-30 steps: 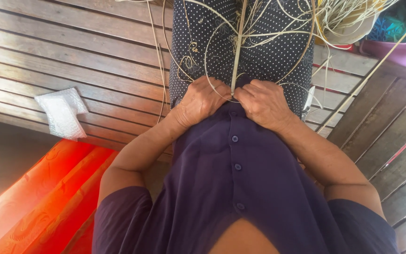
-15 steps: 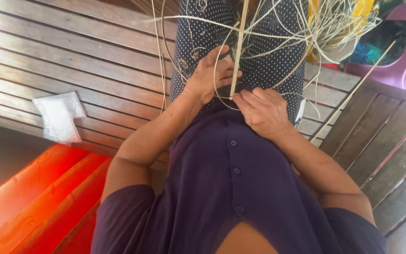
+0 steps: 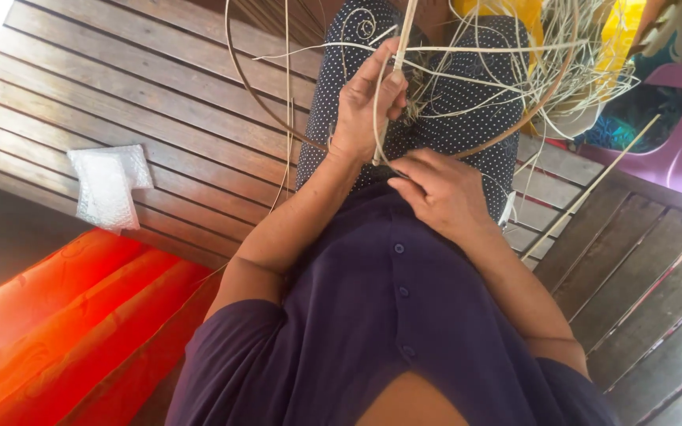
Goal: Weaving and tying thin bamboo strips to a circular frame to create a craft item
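A pale, flat cane strip (image 3: 399, 59) stands nearly upright at the top centre of the frame, over the dotted lap. Thin pale strands (image 3: 467, 59) curl and tangle around it, spreading toward the upper right, with one long loop arcing left.

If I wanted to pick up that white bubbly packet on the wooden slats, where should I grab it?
Probably by its upper right corner. The white bubbly packet lies flat on the wooden slats, so there is nothing to close around from above. That corner looks folded and slightly raised, giving fingers an edge to pinch from the right side.
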